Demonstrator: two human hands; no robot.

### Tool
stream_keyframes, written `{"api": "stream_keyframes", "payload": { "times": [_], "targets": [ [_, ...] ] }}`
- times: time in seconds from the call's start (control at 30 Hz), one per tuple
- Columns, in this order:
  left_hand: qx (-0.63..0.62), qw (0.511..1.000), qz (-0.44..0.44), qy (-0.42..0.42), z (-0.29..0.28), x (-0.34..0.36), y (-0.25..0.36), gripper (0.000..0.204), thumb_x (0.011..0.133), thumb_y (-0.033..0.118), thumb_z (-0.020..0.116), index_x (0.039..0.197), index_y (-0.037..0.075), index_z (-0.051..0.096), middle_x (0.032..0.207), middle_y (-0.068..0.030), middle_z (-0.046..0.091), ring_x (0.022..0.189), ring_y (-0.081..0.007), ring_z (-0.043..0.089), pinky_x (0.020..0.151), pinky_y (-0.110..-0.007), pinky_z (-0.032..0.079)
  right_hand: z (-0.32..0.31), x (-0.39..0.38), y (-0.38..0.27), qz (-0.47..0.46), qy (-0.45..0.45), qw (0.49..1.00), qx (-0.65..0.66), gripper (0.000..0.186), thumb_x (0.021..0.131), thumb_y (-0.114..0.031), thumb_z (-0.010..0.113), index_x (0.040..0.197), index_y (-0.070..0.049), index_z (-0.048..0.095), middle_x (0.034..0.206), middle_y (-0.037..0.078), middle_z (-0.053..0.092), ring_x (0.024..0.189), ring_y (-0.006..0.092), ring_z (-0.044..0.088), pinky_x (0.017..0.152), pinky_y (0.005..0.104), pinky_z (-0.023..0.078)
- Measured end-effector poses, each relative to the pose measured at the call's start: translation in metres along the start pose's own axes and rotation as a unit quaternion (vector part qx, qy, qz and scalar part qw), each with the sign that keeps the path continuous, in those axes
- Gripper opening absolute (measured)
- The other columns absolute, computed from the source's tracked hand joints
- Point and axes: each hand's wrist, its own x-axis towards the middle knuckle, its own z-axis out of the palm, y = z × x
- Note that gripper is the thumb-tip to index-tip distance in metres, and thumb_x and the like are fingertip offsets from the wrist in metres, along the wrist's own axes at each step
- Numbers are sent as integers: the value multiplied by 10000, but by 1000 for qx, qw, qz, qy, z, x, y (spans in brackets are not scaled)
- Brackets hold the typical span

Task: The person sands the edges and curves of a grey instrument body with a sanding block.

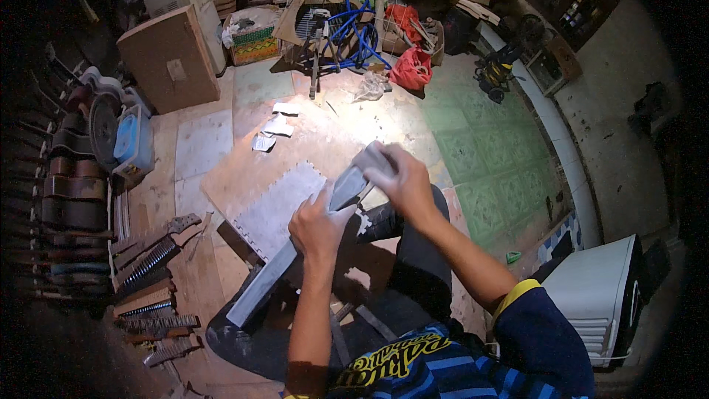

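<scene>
A long grey guitar neck (pixel 267 281) lies slantwise across my lap, its plain end low on the left and its wider headstock (pixel 347 189) up by my hands. My left hand (pixel 319 227) is wrapped round it just below the headstock. Over the headstock's far end, my right hand (pixel 399 176) presses a grey folded sheet (pixel 367 159) that looks like sandpaper; the fingers are slightly blurred. Beyond the neck, a pale foam mat (pixel 284 203) with jigsaw edges rests on a brown board (pixel 229 177).
White scraps (pixel 277 127) lie on the board. Several toothed wooden pieces and necks (pixel 151 262) are laid out on the left, beside a blue-lidded tub (pixel 133 140). Blue hose (pixel 362 37) and a red bag (pixel 410 68) sit at the back. A white bin-like container (pixel 583 295) stands close on the right.
</scene>
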Motion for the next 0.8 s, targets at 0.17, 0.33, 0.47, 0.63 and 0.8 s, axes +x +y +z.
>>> {"api": "stream_keyframes", "payload": {
  "times": [0.17,0.33,0.47,0.63,0.8],
  "targets": [
    [51,998,-21,-17,3,-1,-8,665,550,359,933,1169,196,755,849,-161,726,776,-347,708,698,-437,564,-6,-37,-22,-245,-17,965,-96,491,771,-171,813,1225,-55,669,985,177,712,897,358,682,817,413,547],
    [25,999,-13,-15,0,0,2,637,574,339,924,1172,199,755,855,-168,727,772,-345,710,691,-445,564,1,-17,9,0,27,997,69,480,755,-178,829,1213,-125,696,1004,129,684,930,324,672,792,423,541],
    [61,998,-17,-18,7,-5,-6,650,565,340,930,1175,203,754,859,-163,728,768,-344,709,695,-444,565,-10,-46,-11,-248,-15,959,-134,442,793,-177,790,1208,-71,682,956,156,690,864,341,659,746,424,530],
    [42,999,-20,-14,-4,-1,4,649,576,335,925,1190,216,749,844,-161,725,762,-353,705,696,-446,565,-7,-41,-3,-155,16,987,-49,456,790,-177,796,1227,-110,683,980,143,679,844,338,651,751,433,525],
    [43,999,-15,-13,-1,-3,4,657,575,343,928,1194,216,748,824,-159,721,761,-352,707,695,-440,566,-14,-21,5,-104,19,993,-61,516,757,-143,820,1254,-161,680,1047,139,682,882,333,657,761,431,527]
  ]
}}
